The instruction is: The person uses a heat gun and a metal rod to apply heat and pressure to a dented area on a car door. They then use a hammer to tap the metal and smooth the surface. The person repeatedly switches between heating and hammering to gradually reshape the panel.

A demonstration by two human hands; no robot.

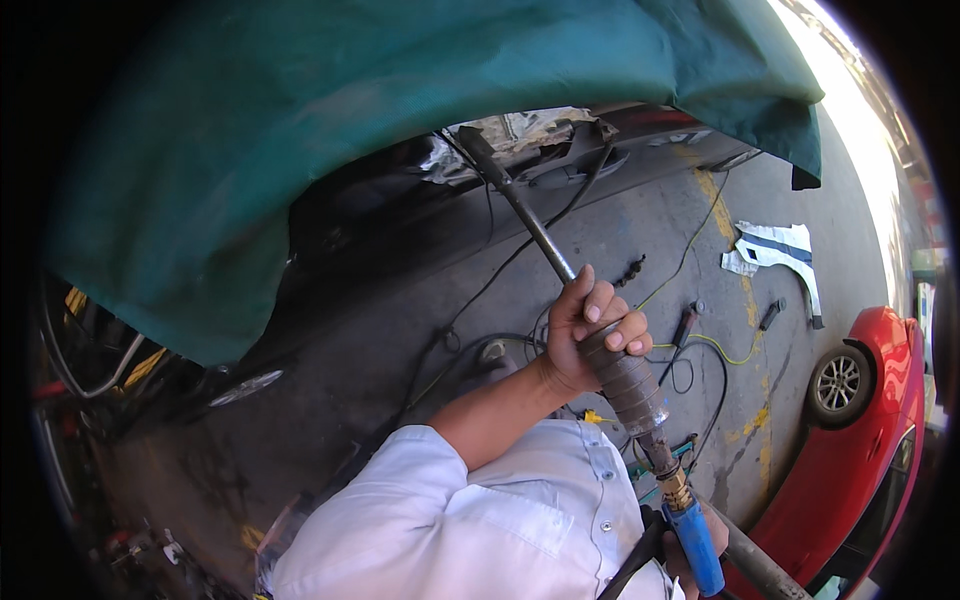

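Observation:
A long steel rod tool (536, 232) runs diagonally up to crumpled, bare-metal bodywork (520, 130) of a dark car. My left hand (590, 325) is closed on its thick tape-wrapped sleeve (628, 390). Below the sleeve sit a brass fitting (678, 490) and a blue handle (697, 550). My right hand (714, 530) is mostly hidden beside the blue handle at the lower right, so its grip is unclear. A grey steel pipe (760, 565) lies behind it.
A green cover (400, 60) drapes over the dark car. A white loose fender (790, 250) lies on the grey floor (520, 300), among hoses, cables and hand tools (688, 322). A red car (870, 450) stands at the right.

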